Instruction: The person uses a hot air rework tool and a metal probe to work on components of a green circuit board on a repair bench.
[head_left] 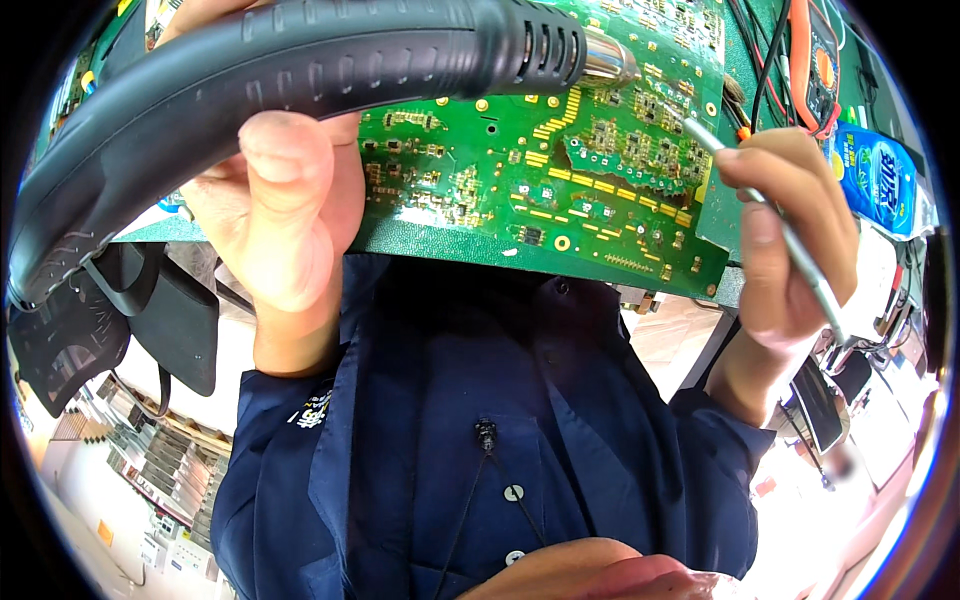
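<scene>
My left hand [285,200] is wrapped round the black ribbed handle of a hot air gun [300,62], thumb underneath. The gun reaches from the left rim across the top, and its metal nozzle [608,58] hangs over the upper part of a green circuit board [480,150]. Small components and gold pads cover the board; a ragged-edged patch [630,165] shows right of its middle. In my right hand [795,225], a slim grey metal tool [808,265] is pinched like a pen. Its tip points at the components just right of the nozzle; whether it touches them is unclear.
The board lies on a green work surface [440,243] whose near edge runs by my body. At the right are an orange-cased multimeter [822,70], black and red cables, and a blue packet [882,185]. A black chair [170,320] stands below left.
</scene>
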